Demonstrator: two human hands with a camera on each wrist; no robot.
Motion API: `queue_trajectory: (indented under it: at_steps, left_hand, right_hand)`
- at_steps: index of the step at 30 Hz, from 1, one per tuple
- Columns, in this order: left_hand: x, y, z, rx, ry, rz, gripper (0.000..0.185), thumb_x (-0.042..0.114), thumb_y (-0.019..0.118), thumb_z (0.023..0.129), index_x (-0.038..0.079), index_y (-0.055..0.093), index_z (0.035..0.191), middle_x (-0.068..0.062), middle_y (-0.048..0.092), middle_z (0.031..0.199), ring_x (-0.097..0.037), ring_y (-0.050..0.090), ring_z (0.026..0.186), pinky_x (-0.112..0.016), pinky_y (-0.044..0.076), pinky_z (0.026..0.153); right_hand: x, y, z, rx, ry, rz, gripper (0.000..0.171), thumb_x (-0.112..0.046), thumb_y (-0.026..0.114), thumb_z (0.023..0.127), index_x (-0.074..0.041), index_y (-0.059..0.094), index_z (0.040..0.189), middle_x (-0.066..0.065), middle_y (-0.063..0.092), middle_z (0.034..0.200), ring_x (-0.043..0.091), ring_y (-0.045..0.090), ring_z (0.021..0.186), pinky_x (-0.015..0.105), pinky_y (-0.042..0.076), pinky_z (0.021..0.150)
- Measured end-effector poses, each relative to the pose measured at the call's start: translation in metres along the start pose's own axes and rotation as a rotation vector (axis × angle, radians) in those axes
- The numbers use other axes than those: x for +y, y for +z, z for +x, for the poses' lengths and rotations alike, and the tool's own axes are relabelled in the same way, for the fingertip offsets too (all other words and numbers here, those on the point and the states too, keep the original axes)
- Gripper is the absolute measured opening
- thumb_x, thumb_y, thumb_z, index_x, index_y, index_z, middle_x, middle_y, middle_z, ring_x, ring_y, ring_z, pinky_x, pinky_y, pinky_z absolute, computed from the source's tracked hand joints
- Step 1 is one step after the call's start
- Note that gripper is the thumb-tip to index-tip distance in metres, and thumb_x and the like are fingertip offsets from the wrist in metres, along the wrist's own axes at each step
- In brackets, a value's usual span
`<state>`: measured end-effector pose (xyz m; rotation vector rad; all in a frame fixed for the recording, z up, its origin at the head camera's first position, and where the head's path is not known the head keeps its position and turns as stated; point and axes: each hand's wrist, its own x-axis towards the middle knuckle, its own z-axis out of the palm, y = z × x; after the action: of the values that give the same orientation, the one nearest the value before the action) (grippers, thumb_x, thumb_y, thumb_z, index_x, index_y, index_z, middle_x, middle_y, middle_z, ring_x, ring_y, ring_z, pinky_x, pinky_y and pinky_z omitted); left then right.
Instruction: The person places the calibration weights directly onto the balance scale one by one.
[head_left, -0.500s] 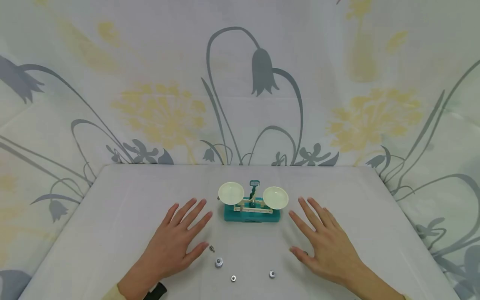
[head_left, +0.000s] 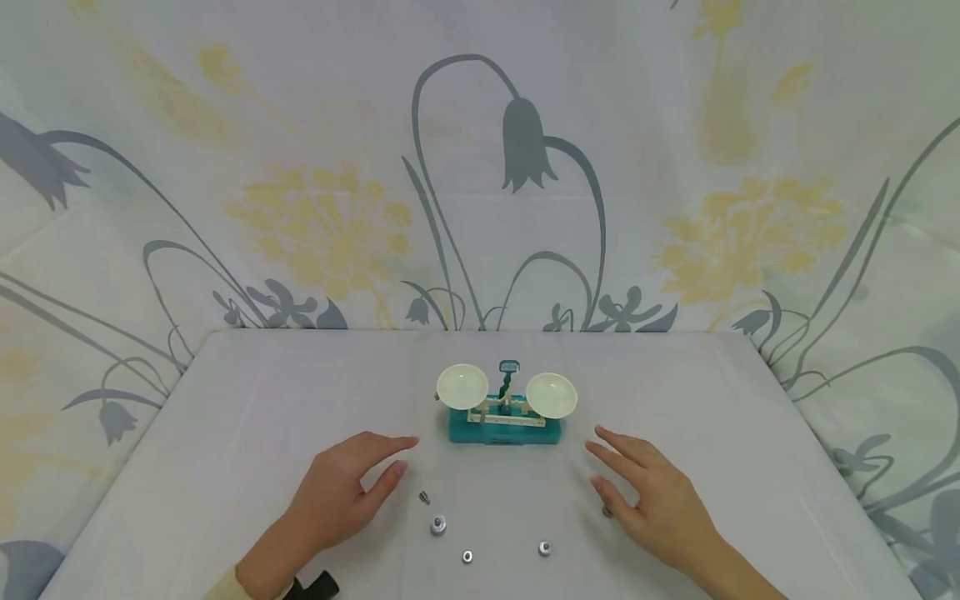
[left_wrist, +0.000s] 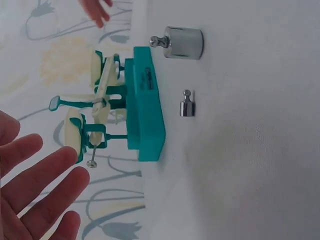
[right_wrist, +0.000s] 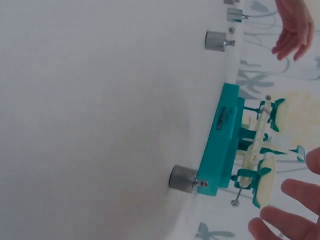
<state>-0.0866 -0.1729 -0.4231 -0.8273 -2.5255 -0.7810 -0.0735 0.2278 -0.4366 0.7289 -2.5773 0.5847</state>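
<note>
A small teal balance scale (head_left: 504,427) with two cream pans (head_left: 462,386) stands mid-table; both pans hold nothing. Several silver weights lie in front of it: a tiny one (head_left: 424,497), a larger one (head_left: 438,525), and two more (head_left: 467,556) (head_left: 544,548). My left hand (head_left: 393,460) hovers left of the scale, fingers relaxed, holding nothing. On the other side my right hand (head_left: 600,458) hovers the same way, with another weight (head_left: 607,511) partly hidden beside its thumb. The left wrist view shows the scale (left_wrist: 145,105) and two weights (left_wrist: 182,43) (left_wrist: 187,104). In the right wrist view a weight (right_wrist: 184,179) lies near the scale's base (right_wrist: 225,145).
The table (head_left: 225,417) is covered by a pale grey cloth. A floral curtain (head_left: 517,167) hangs behind and around it. A dark strap (head_left: 315,587) shows at my left wrist.
Both hands have lifted off the cloth and drawn back slightly; their fingers went from spread flat to loosely bent. Scale and weights have not moved.
</note>
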Motion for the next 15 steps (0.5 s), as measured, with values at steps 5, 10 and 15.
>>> queue_trajectory:
  at_steps: [5, 10, 15]
  left_hand:
    - [-0.007, 0.006, 0.001, -0.023, -0.169, -0.276, 0.016, 0.010, 0.068, 0.095, 0.017, 0.074, 0.108, 0.014, 0.073, 0.102, -0.006, 0.067, 0.094, -0.034, 0.057, 0.079]
    - [-0.021, 0.016, 0.008, -0.136, -0.354, -0.461, 0.015, 0.015, 0.065, 0.098, 0.013, 0.072, 0.111, 0.008, 0.073, 0.103, -0.009, 0.066, 0.096, -0.029, 0.056, 0.081]
    - [-0.033, 0.031, 0.022, -0.209, -0.461, -0.522, 0.019, 0.015, 0.068, 0.096, 0.014, 0.071, 0.114, 0.000, 0.072, 0.110, -0.016, 0.065, 0.102, -0.030, 0.055, 0.084]
  right_hand:
    - [-0.004, 0.007, -0.007, 0.028, 0.120, 0.206, 0.025, -0.006, 0.074, 0.088, -0.014, 0.076, 0.112, -0.003, 0.069, 0.119, 0.019, 0.065, 0.108, 0.014, 0.047, 0.090]
    - [-0.006, 0.009, -0.009, 0.009, 0.199, 0.381, 0.023, -0.002, 0.069, 0.091, -0.012, 0.075, 0.110, -0.008, 0.070, 0.112, 0.011, 0.067, 0.095, 0.017, 0.052, 0.080]
    - [-0.004, 0.012, -0.008, -0.051, 0.257, 0.499, 0.018, -0.006, 0.065, 0.096, -0.011, 0.073, 0.111, -0.004, 0.071, 0.109, 0.008, 0.065, 0.091, 0.027, 0.057, 0.075]
